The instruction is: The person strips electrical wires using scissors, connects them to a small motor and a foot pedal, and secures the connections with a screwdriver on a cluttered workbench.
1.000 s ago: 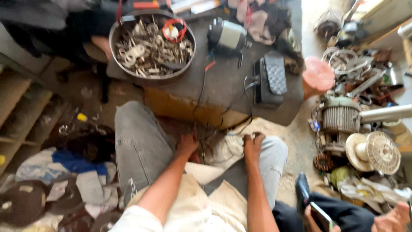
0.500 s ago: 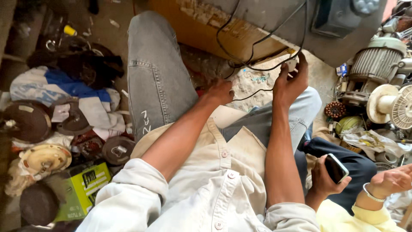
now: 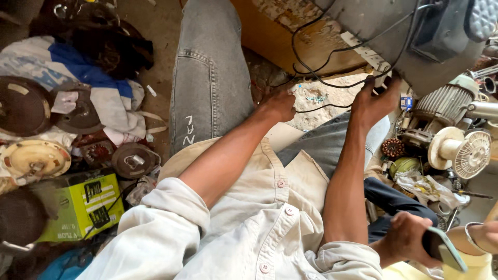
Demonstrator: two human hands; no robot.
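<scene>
Seated low among workshop scrap, looking down our own lap. Both arms reach forward between the knees toward the underside edge of a grey bench top (image 3: 373,21).

Right hand (image 3: 376,101): fingers curled upward against the bench edge, fingertips at a pale strip-shaped part (image 3: 365,52) where the black wires (image 3: 321,78) converge. It looks closed on a wire or on the strip's end; we cannot tell which, as the fingertips hide the contact.

Left hand (image 3: 280,103): knuckles up, fingers folded under. Whether it grips anything we cannot tell; the loose end of one wire trails just beside it, over a dirty white cloth (image 3: 321,98).

Handling, as we judge it: the wires are thin, limp and light, hanging in slack loops from the bench edge. They should bend freely but snag and tangle easily, and the joints at the strip are likely fragile. Best held by pinching the insulation near the strip, not by tugging mid-loop.

Position: the wire loops hang between and just above both hands, touching or nearly touching the right, near the left.

Around: a finned motor (image 3: 441,103) and white fan (image 3: 461,150) to the right, a green box (image 3: 83,207) to the left. Another person's hand (image 3: 410,238) holds a phone (image 3: 443,249) at lower right.
</scene>
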